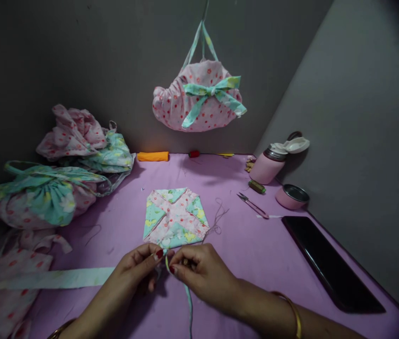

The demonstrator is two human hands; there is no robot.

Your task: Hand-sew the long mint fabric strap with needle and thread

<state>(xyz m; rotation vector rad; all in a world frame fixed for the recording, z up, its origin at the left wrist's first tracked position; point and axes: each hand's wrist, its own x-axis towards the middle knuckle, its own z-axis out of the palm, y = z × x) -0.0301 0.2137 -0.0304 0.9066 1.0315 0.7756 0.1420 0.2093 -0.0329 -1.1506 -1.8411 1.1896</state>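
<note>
Just in front of a folded floral and pink dotted fabric piece (pixel 176 217), my two hands are close together. My left hand (pixel 142 266) is closed, its thumb and forefinger pinching a narrow green-blue fabric strip (pixel 189 306). My right hand (pixel 199 275) pinches the same strip a little to the right, where it looks yellowish. From my fingers the strip's tail hangs down toward the near edge of the view. Loose thread (pixel 217 221) lies at the right side of the folded piece. The fingertips partly hide the strip's upper end.
Fabric bags (pixel 44 193) and dotted cloth (pixel 8 292) lie left, with a pale band (pixel 75 278). A bowed pouch (pixel 202 101) hangs behind. Right are thread snips (pixel 253 205), a green spool (pixel 256 187), a pink bottle (pixel 267 167), a round lid (pixel 292 197) and a phone (pixel 329 263).
</note>
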